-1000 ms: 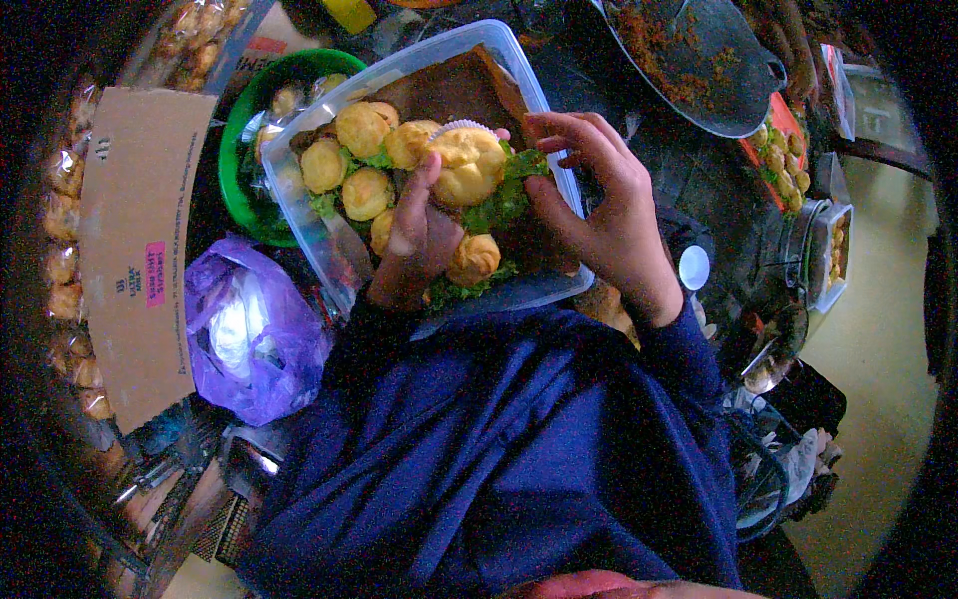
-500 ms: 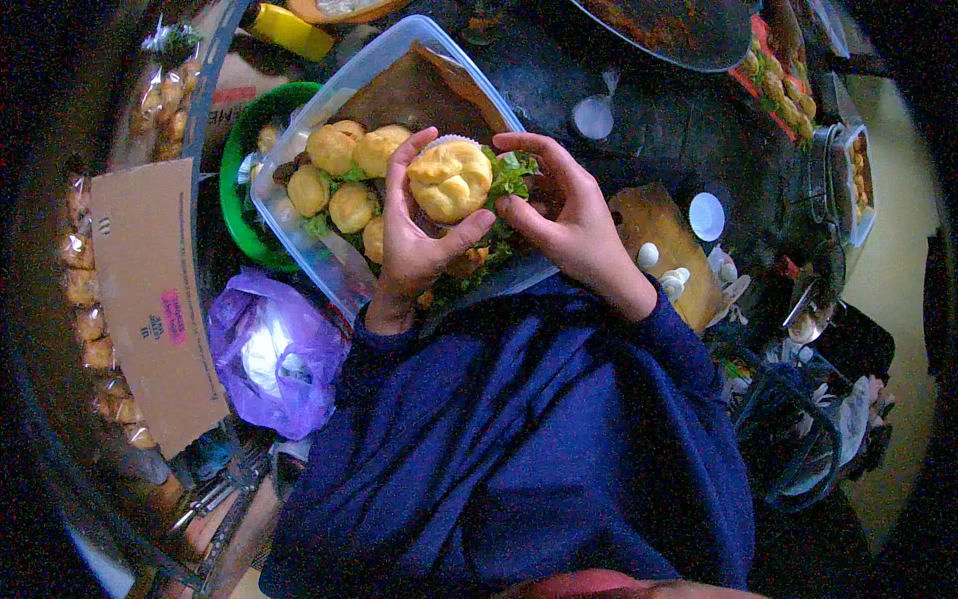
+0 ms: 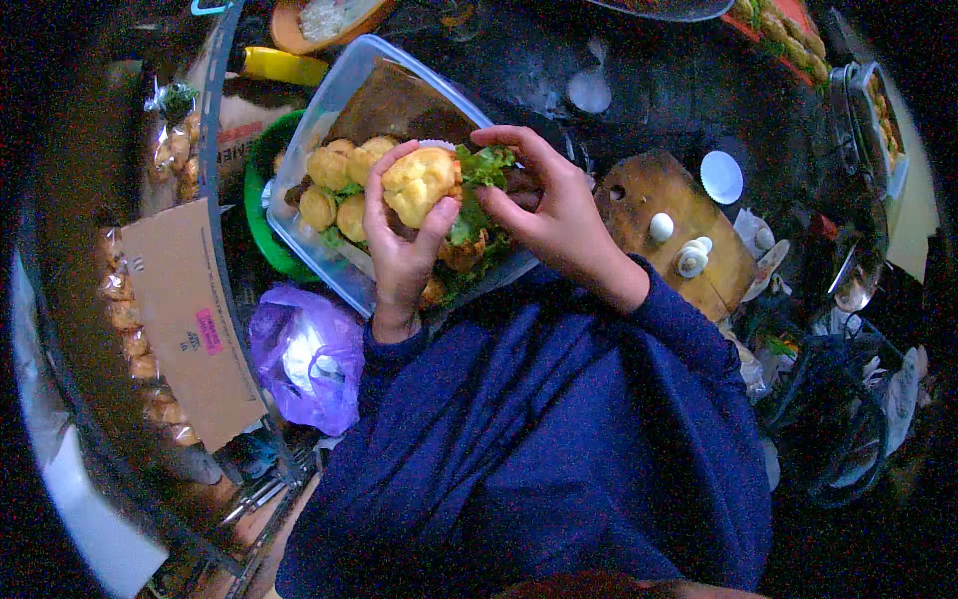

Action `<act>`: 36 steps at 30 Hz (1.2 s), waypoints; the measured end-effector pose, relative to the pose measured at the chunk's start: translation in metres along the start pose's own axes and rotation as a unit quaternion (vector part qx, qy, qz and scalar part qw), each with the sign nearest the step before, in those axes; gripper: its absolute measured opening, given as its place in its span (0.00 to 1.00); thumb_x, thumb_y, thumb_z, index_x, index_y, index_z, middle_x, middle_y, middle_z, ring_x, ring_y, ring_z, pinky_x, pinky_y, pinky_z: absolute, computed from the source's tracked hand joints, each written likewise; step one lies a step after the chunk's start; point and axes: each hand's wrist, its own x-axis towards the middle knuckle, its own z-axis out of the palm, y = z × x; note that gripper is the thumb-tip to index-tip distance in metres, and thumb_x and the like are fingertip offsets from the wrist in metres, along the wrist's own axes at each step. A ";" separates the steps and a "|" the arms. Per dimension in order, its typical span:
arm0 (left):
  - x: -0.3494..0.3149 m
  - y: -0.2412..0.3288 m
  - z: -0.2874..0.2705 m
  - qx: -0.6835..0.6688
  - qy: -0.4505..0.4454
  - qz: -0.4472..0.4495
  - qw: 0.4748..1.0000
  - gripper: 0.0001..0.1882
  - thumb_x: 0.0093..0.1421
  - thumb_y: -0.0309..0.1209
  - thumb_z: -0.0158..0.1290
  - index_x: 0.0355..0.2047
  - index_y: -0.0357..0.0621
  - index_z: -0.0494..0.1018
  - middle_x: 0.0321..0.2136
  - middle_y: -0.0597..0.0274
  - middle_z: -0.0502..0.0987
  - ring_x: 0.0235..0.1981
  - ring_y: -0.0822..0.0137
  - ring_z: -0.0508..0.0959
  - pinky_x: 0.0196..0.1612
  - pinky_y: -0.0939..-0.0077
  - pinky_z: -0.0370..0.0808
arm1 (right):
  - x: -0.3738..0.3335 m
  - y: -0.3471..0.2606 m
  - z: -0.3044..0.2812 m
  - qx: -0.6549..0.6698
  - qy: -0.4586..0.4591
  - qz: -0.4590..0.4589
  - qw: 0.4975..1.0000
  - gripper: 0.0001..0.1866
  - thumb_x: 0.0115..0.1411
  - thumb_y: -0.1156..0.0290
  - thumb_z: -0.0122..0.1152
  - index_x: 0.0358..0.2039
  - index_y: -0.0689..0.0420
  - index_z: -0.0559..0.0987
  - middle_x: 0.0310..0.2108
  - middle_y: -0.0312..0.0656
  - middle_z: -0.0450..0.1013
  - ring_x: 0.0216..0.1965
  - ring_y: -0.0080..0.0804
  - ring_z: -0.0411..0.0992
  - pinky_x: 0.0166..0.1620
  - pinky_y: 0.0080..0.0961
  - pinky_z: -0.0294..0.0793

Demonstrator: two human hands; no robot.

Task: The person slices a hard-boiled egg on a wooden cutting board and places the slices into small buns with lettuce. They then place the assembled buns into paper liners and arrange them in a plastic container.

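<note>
The left hand (image 3: 399,250) is wrapped around a yellow bun (image 3: 419,185), thumb on the side nearer the right hand and fingers curled over the far side, so the bun sits cupped in the palm and lifted just above a clear plastic container (image 3: 309,130). The bun is roundish with only a slight long axis, which runs roughly across the picture from the left hand toward the right; its domed top faces up at the camera. The right hand (image 3: 559,215) is partly closed, its fingertips pinching a leaf of green lettuce (image 3: 484,170) that touches the bun's side nearest that hand. Beyond and to the outer side of the left hand, 4 or so smaller yellow buns (image 3: 334,190) lie inside the container with more greens beneath the hands. Under the container, past the left wrist, a green bowl (image 3: 261,215) shows its rim. Near the left forearm lies a purple plastic bag (image 3: 304,359), with a cardboard flap (image 3: 185,319) farther out. Outward from the right wrist sits a wooden cutting board (image 3: 659,200) carrying halved boiled eggs (image 3: 689,255). Both forearms wear dark blue sleeves (image 3: 559,429).
</note>
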 end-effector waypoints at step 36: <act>0.002 -0.015 0.009 0.054 -0.052 0.012 0.997 0.34 0.56 0.37 0.51 0.59 0.34 0.55 0.54 0.47 0.64 0.55 0.55 0.67 0.59 0.63 0.63 | -0.185 0.067 -0.143 -0.397 0.312 0.131 0.853 0.17 0.48 0.69 0.68 0.40 0.52 0.77 0.40 0.43 0.72 0.39 0.41 0.74 0.40 0.32 0.75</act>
